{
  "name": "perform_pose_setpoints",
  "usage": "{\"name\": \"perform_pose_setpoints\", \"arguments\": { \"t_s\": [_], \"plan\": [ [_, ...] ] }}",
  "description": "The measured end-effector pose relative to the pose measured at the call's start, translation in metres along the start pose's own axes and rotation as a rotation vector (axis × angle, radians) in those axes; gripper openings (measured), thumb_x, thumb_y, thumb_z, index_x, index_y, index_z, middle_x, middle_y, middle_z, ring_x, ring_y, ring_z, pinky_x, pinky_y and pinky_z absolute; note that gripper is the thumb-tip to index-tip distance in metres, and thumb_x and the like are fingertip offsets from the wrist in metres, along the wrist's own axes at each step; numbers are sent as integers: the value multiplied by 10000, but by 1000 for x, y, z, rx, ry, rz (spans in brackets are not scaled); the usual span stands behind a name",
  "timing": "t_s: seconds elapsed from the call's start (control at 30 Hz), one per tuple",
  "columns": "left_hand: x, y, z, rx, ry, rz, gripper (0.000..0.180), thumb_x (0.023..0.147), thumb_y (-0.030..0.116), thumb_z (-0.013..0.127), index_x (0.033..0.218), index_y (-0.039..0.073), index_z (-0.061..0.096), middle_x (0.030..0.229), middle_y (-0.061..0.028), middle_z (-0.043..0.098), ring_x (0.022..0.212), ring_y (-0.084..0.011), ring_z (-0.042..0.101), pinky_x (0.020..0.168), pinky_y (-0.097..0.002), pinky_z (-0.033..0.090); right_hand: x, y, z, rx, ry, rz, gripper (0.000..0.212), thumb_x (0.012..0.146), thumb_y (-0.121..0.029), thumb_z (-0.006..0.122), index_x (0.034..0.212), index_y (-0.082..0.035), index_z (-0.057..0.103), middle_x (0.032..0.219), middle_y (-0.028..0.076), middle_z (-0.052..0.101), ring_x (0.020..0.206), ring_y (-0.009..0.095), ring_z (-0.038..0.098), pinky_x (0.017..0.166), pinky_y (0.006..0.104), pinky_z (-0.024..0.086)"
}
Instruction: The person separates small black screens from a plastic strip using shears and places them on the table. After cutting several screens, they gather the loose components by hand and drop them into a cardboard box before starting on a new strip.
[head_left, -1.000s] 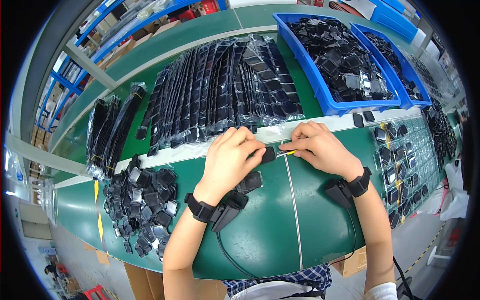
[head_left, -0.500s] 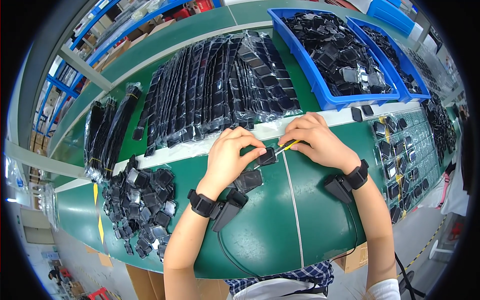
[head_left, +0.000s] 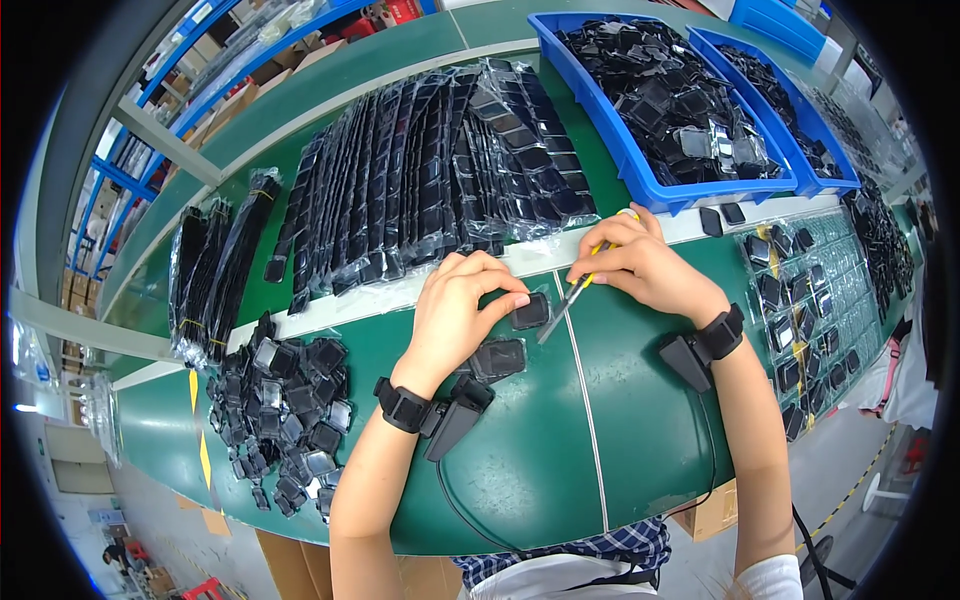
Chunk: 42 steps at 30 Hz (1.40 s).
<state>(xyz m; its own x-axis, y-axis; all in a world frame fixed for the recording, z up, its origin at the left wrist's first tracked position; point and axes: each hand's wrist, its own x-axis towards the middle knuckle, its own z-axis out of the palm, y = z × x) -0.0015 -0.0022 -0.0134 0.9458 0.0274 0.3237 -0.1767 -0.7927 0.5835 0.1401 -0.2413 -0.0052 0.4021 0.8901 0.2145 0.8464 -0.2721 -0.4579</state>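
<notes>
My left hand is closed, thumb and fingers pinching the edge of a small black square cover just above the green tabletop. To its right my right hand grips a yellow and black utility knife. The knife's long blade points down and toward me, close to the cover's right side; whether it touches the cover I cannot tell. Below the left fingers lies a dark square piece in clear film. A loose pile of small black square covers spreads to the left of my left forearm.
Rows of black pieces in clear sleeves lie behind my hands, with banded black bundles at their left. Two blue bins of black pieces stand at the back right. A clear tray sheet with black pieces lies at the right.
My right hand has shifted slightly right and turned the knife, so its blade now shows beside the cover, pointing toward me. The left hand keeps its pinch almost in place.
</notes>
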Motion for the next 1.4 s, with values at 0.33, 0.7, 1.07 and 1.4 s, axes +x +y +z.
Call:
{"name": "perform_pose_setpoints", "arguments": {
  "t_s": [0.33, 0.7, 1.07, 1.4],
  "plan": [
    [-2, 3, -23, 22, -223, 36, 233, 819, 203, 804, 1038, 135, 762, 1088, -22, 689, 1065, -241, 600, 955, -380, 440, -8, 4, -29, 161, -234, 57, 244, 830, -98, 766, 1026, -240, 791, 1070, -72, 640, 1134, 143, 572, 1177, 449, 184],
    [-68, 34, -13, 150, -248, 156, 273, 897, 310, 722, 1155, 230, 686, 1369, 10, 580, 1399, -236, 443, 1179, -525, 269, -8, 10, -30, 264, -251, 60, 245, 818, -82, 775, 1023, -214, 795, 1066, -62, 633, 1130, 138, 569, 1157, 431, 176],
    [-134, 0, -67, 741, 35, -153, 159, 907, 191, 687, 1024, 146, 590, 1219, 4, 605, 1279, -210, 537, 1152, -552, 286, -10, 16, -27, 344, -238, 47, 280, 805, -36, 758, 1019, -215, 788, 1065, -69, 639, 1150, 140, 566, 1172, 460, 138],
    [-158, 0, -102, 659, 68, -319, 248, 941, 283, 654, 1118, 119, 597, 1258, -40, 602, 1264, -270, 533, 1147, -573, 288, -12, 14, -27, 347, -224, 96, 278, 787, -35, 760, 1014, -193, 794, 1053, -52, 645, 1110, 132, 591, 1191, 448, 133]
  ]
}}
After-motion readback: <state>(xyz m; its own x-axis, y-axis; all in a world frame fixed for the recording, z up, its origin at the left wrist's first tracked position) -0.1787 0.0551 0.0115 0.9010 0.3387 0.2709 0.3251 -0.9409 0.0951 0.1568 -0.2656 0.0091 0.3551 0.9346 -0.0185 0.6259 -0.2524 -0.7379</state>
